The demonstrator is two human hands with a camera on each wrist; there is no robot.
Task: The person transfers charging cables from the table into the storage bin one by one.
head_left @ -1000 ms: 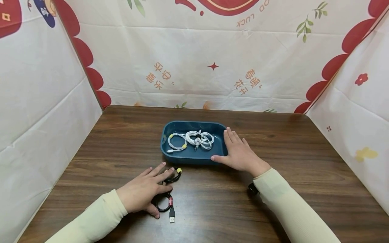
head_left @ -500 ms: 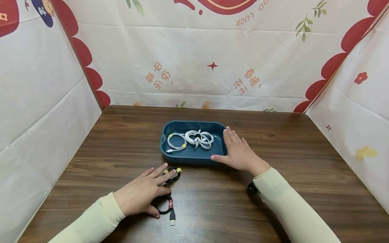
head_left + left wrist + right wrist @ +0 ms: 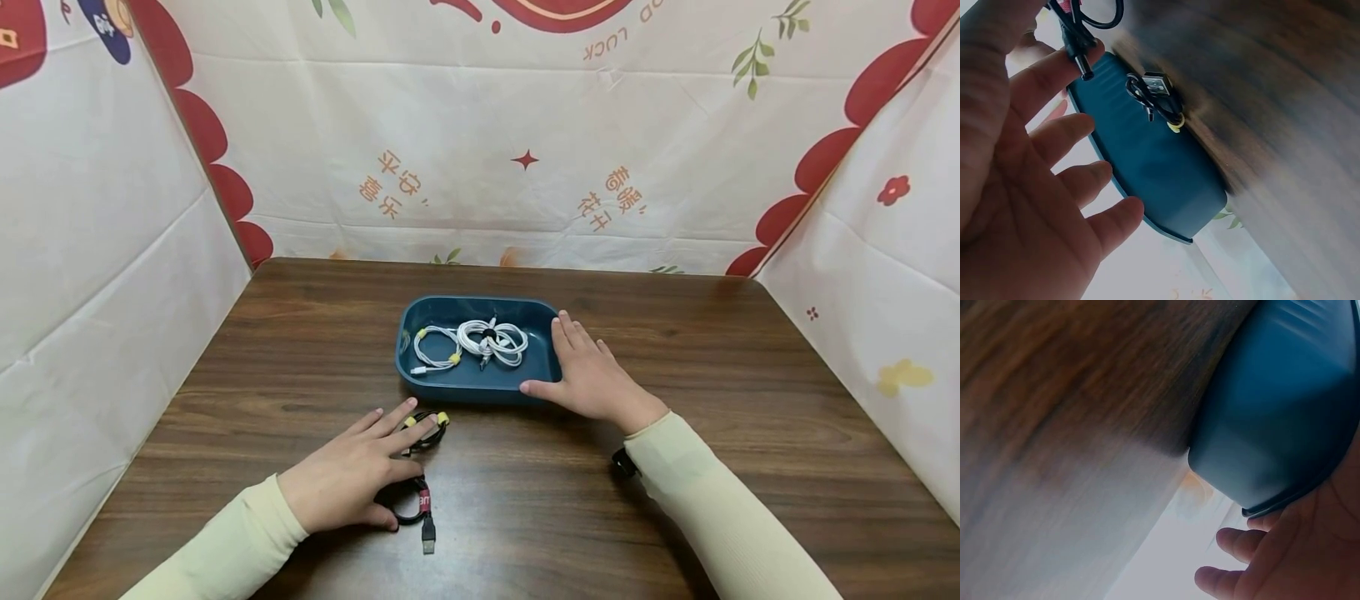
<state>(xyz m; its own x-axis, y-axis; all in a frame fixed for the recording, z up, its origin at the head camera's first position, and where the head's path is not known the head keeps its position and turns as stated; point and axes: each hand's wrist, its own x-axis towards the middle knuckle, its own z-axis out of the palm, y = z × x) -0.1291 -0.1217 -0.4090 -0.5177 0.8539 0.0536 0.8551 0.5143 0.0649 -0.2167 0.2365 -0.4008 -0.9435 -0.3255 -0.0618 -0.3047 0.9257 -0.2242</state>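
My left hand [image 3: 348, 477] is spread palm down at the left front. Between its thumb and index finger it pinches a coiled black USB cable [image 3: 1077, 36] with a red tag; a plug crosses the index fingertip in the left wrist view. Just beyond lies a second black cable coil [image 3: 429, 432] with yellow ties, partly covered by the fingers in the head view. My right hand [image 3: 592, 379] rests straight-fingered on the right end of a blue tray [image 3: 480, 393], thumb at the front rim. Inside are a white cable coil [image 3: 435, 367] with yellow ties and a white cable bundle [image 3: 495, 343] with a black tie.
The brown wood-grain table [image 3: 675, 358] extends around the tray. Printed white cloth [image 3: 480, 108] hangs behind it and along both sides. A black band [image 3: 624, 463] shows at the right wrist below the pale sleeve [image 3: 720, 508].
The tagged black cable and its USB plug have shifted slightly down and to the right. My left fingers have moved a little to the right. My right hand stays on the tray.
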